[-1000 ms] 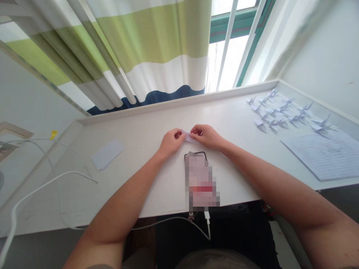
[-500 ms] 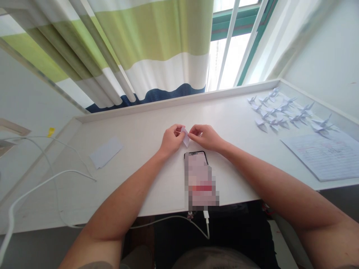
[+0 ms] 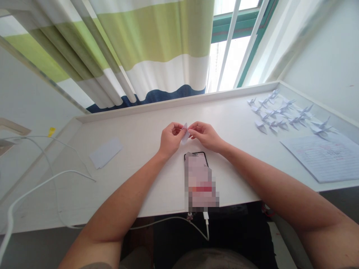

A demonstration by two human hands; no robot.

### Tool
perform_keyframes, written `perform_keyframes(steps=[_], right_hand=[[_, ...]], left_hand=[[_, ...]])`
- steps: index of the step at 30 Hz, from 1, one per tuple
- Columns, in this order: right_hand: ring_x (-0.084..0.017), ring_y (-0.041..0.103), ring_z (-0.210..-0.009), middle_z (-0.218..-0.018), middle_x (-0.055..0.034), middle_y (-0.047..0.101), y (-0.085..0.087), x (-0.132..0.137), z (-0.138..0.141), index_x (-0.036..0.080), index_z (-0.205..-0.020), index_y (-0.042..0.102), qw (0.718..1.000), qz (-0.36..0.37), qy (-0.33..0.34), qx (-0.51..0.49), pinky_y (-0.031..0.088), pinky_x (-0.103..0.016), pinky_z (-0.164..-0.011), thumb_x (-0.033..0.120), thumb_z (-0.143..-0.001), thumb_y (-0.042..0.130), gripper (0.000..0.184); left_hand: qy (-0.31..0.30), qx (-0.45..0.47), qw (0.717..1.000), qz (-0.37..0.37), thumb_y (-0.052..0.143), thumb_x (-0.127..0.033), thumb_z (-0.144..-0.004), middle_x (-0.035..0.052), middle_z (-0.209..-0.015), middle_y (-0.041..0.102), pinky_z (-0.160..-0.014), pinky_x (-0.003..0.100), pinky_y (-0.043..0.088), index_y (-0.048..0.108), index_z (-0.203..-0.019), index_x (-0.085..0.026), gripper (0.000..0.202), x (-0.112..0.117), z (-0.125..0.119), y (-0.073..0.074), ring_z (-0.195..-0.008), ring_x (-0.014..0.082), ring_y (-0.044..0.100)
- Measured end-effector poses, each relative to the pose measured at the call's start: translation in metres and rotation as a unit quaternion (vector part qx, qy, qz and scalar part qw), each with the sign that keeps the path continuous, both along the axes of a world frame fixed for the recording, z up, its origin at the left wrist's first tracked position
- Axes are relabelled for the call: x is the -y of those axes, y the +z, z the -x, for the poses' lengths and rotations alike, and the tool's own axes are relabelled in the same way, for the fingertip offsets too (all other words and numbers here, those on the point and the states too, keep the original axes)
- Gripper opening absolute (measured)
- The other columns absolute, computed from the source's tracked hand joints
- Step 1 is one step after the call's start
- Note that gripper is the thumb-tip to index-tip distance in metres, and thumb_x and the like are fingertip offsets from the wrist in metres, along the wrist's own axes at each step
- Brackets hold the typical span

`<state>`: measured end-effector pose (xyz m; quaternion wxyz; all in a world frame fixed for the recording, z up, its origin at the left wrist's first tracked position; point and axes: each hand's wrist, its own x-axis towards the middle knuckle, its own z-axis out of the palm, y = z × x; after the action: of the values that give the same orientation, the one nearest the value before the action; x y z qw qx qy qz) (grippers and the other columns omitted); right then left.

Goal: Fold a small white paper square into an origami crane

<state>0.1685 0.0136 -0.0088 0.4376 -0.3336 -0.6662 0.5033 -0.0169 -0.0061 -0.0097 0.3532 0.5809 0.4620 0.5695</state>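
Between my two hands is a small piece of folded white paper (image 3: 184, 139), held upright just above the desk. My left hand (image 3: 171, 137) pinches it from the left, thumb in front and fingers curled behind. From the other side my right hand (image 3: 205, 135) grips its right edge between thumb and index finger. The exact folds are too small to make out. Below the hands a phone (image 3: 198, 179) lies on the desk with its screen blurred out.
Several folded paper cranes (image 3: 280, 112) stand at the back right. In front of them lies a lined, written sheet (image 3: 325, 157). White paper sheets (image 3: 106, 152) rest on the left of the desk (image 3: 134, 127). White cables (image 3: 36, 190) run along the left side and to the phone.
Both hands have risen slightly, and the folded paper has turned a little and now looks narrower. The right fingers have shifted along its edge.
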Motion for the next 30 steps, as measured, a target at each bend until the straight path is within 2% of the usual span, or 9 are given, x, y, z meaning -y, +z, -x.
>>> perform_keyframes(steps=[4,7,10,14,20,23,26,30], right_hand=[[-0.019,0.073,-0.085,-0.096,-0.0057,0.078,0.001,-0.001,-0.001,0.021,-0.098,0.072,0.997,0.045,0.032,-0.049,0.063,-0.040,-0.085,0.061,-0.084,0.087,0.045],[-0.018,0.073,-0.079,-0.090,-0.0035,0.077,0.000,-0.001,-0.002,0.021,-0.101,0.073,0.996,0.058,0.029,-0.067,0.063,-0.040,-0.085,0.060,-0.080,0.091,0.048],[-0.018,0.073,-0.077,-0.083,-0.0009,0.074,0.001,-0.001,-0.002,0.021,-0.102,0.074,0.995,0.066,0.017,-0.078,0.064,-0.040,-0.085,0.056,-0.079,0.092,0.046],[-0.018,0.075,-0.076,-0.085,-0.0023,0.076,0.005,0.002,-0.002,0.021,-0.099,0.073,0.994,0.090,0.005,-0.060,0.065,-0.039,-0.082,0.048,-0.081,0.090,0.037],[-0.021,0.078,-0.079,-0.090,-0.0071,0.081,0.008,0.005,0.001,0.019,-0.092,0.073,0.999,0.040,-0.030,0.006,0.067,-0.040,-0.080,0.039,-0.083,0.086,0.026],[-0.021,0.079,-0.077,-0.086,-0.0067,0.080,0.007,0.006,0.001,0.019,-0.086,0.070,0.998,0.042,-0.051,0.020,0.067,-0.038,-0.077,0.035,-0.084,0.082,0.020],[-0.022,0.078,-0.071,-0.074,-0.0039,0.076,0.008,0.007,0.001,0.020,-0.085,0.068,0.994,0.037,-0.083,0.065,0.063,-0.037,-0.070,0.028,-0.084,0.078,0.013],[-0.021,0.074,-0.070,-0.070,-0.0012,0.071,0.011,0.008,0.002,0.021,-0.086,0.072,0.983,-0.027,-0.117,0.139,0.059,-0.037,-0.070,0.022,-0.082,0.073,0.004]], left_hand=[[-0.012,0.015,1.000,0.012,0.089,-0.038,-0.083,0.0017,-0.079,0.074,-0.064,0.025,0.051,0.072,-0.087,-0.018,0.026,0.000,-0.001,-0.002,-0.070,0.0132,0.067],[-0.023,0.030,0.999,0.023,0.090,-0.038,-0.081,0.0027,-0.084,0.075,-0.068,0.025,0.053,0.073,-0.091,-0.018,0.028,0.000,-0.002,-0.003,-0.074,0.0134,0.069],[-0.034,0.037,0.998,0.039,0.091,-0.036,-0.081,0.0038,-0.092,0.077,-0.073,0.026,0.055,0.073,-0.095,-0.018,0.030,0.000,-0.001,-0.004,-0.079,0.0135,0.071],[-0.041,0.029,0.998,0.038,0.089,-0.033,-0.082,0.0036,-0.091,0.076,-0.074,0.026,0.055,0.071,-0.096,-0.018,0.028,0.001,-0.001,-0.003,-0.079,0.0133,0.070],[-0.032,-0.030,0.998,0.042,0.088,-0.026,-0.082,0.0067,-0.101,0.077,-0.080,0.028,0.056,0.072,-0.104,-0.018,0.028,0.004,-0.002,-0.001,-0.086,0.0151,0.071],[-0.033,-0.042,0.995,0.080,0.086,-0.031,-0.085,0.0058,-0.092,0.078,-0.075,0.027,0.056,0.074,-0.096,-0.017,0.022,0.004,-0.001,0.000,-0.080,0.0153,0.070],[-0.068,-0.034,0.991,0.109,0.082,-0.037,-0.089,0.0055,-0.083,0.077,-0.073,0.028,0.057,0.076,-0.087,-0.017,0.021,0.005,0.000,0.001,-0.078,0.0168,0.071],[-0.081,-0.034,0.991,0.100,0.084,-0.038,-0.088,0.0072,-0.085,0.080,-0.071,0.029,0.061,0.078,-0.087,-0.016,0.023,0.006,-0.003,0.001,-0.077,0.0177,0.073]])
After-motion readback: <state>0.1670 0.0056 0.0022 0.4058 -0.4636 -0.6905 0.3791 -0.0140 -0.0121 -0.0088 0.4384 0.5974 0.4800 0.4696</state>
